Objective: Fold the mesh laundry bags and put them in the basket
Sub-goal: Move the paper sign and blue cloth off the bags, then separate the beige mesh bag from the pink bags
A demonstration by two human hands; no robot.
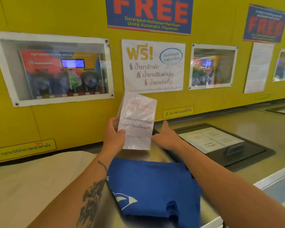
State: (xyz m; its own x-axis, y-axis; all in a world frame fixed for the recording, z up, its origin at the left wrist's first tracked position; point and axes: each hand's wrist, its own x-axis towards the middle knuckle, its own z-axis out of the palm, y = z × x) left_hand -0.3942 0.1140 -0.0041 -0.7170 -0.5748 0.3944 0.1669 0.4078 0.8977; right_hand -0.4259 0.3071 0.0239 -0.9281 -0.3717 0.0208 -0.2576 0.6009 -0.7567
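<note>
Fingers (113, 125) of left hand (113, 137) curled round the left edge of a laminated notice sheet (137, 122), thumb across its front face; sheet held upright, close to the yellow wall (72, 119). Right hand (165, 138) stretched forward, fingers straight and together, empty, thumb tip at or just beside the sheet's lower right edge; contact cannot be confirmed.

Both forearms reaching out from low in frame; left one tattooed, passing over the edge of a cream fabric bundle (36, 181); right one crossing above a folded blue cloth (153, 186) bearing a white logo, lying on the steel counter (262, 129) nearest the body. Blue cloth probably one of the laundry bags, already folded flat, though no mesh weave legible from here. No basket in view.

Black-framed recessed lid (253, 155) with paper labels set into the counter to the right, just past the right hand. Wall posters above read FREE, detergent and softener.

Step in hand, as judged: a side errand, handling the notice, not folding. Folding looks done for at least the blue piece; basket stage not begun.

Next move likely calls for: parking the sheet somewhere, freeing the left hand, then drawing both hands back to the blue cloth, lifting it without spoiling the fold, and locating the basket.
</note>
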